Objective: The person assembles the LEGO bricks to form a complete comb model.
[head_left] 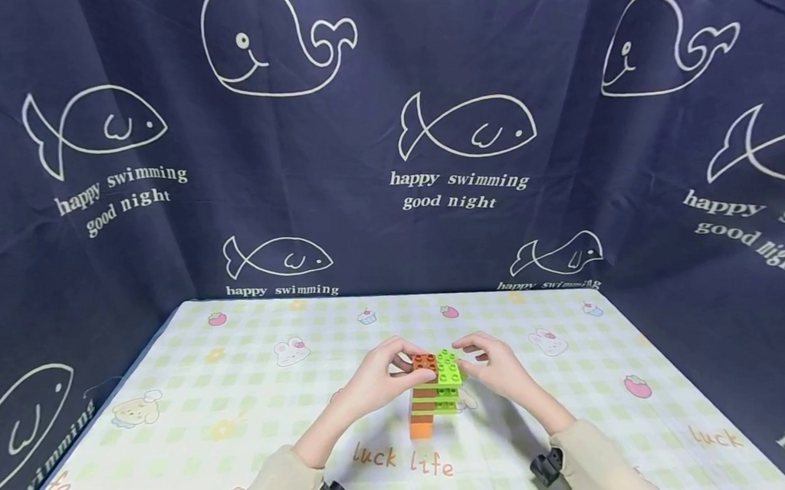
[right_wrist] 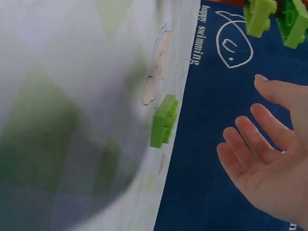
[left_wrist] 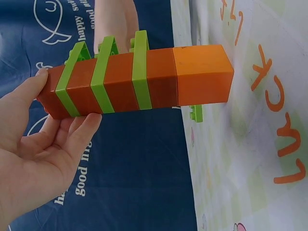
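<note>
A tower of toy building bricks (left_wrist: 163, 77) stands upright on the table, with a bright orange brick (left_wrist: 204, 74) at its foot. Above that, red-brown bricks alternate with three green plates (left_wrist: 99, 82) that jut out toward the right. My left hand (head_left: 385, 372) holds the tower's upper end from the left, thumb and fingers on either side of it. Just right of the top plate is my right hand (head_left: 495, 361); in the right wrist view its fingers are relaxed and spread, apart from the bricks, with nothing in them.
One loose green brick (right_wrist: 164, 121) lies on the table behind the tower. A pale checked cloth with cartoon prints (head_left: 274, 408) covers the table. Dark blue curtains (head_left: 372, 162) with white fish drawings surround its back and sides.
</note>
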`<action>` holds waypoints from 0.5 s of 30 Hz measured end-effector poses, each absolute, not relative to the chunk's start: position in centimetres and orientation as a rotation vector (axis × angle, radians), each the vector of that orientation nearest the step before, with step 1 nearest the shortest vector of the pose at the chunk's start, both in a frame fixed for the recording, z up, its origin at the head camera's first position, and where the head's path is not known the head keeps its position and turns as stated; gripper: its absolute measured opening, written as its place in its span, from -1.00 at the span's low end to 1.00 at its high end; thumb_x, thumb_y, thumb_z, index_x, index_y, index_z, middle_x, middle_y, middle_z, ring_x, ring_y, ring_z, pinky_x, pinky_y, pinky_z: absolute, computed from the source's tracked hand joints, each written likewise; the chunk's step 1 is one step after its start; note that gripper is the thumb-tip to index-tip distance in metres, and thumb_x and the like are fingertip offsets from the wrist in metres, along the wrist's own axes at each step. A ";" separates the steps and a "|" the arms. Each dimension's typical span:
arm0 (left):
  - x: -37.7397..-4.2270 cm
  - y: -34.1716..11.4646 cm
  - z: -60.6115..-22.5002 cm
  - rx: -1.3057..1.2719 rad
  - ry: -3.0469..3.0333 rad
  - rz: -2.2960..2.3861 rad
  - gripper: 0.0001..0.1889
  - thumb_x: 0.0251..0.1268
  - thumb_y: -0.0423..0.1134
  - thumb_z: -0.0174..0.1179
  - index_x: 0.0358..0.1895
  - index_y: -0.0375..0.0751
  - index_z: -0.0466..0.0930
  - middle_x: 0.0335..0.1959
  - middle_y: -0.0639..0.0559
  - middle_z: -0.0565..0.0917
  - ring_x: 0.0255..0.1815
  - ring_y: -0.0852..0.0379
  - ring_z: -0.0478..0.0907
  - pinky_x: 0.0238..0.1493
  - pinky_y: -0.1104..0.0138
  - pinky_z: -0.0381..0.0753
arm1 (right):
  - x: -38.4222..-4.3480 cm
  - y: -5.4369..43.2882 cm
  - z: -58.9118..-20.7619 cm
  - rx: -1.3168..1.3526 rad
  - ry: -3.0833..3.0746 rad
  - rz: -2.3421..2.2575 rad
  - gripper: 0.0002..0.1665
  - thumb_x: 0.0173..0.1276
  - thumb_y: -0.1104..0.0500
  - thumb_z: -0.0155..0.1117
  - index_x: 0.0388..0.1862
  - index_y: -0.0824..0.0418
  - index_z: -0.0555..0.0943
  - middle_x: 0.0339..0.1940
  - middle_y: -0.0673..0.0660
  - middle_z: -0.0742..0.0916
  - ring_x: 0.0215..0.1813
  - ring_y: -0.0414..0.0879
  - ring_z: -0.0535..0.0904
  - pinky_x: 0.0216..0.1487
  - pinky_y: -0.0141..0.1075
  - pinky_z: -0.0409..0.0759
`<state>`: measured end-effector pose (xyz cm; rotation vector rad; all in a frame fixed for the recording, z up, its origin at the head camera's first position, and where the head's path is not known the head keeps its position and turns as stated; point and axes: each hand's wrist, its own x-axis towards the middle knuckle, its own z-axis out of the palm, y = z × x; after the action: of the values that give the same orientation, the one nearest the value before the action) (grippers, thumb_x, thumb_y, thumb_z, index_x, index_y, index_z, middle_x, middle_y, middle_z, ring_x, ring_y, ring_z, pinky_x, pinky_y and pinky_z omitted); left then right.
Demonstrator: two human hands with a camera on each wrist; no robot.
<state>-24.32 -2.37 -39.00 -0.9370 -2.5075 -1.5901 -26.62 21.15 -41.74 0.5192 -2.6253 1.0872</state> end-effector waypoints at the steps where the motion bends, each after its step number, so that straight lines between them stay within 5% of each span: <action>1: -24.3 -2.4 -39.0 -0.937 -2.508 -1.592 -0.72 0.16 -0.06 0.29 -0.11 -0.08 0.59 -0.20 0.08 0.57 -0.24 0.19 0.54 -0.17 0.38 0.61 | -26.8 21.2 -41.9 0.513 -2.620 1.081 -0.68 0.15 0.31 0.33 -0.07 0.29 0.62 -0.10 0.16 0.68 -0.04 0.11 0.60 -0.05 -0.04 0.60; 15: -24.2 -2.4 -38.9 -0.940 -2.514 -1.604 -0.74 0.16 -0.06 0.30 -0.13 -0.05 0.60 -0.20 0.09 0.57 -0.23 0.20 0.52 -0.17 0.40 0.58 | -27.7 20.4 -43.0 0.414 -2.673 1.042 -0.62 0.06 0.46 0.28 -0.08 0.35 0.59 -0.09 0.24 0.64 -0.10 0.17 0.59 -0.09 -0.07 0.61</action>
<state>-24.23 -2.38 -38.94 -0.9398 -2.5145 -1.6040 -27.70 20.44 -42.96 0.4139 -2.6734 1.0415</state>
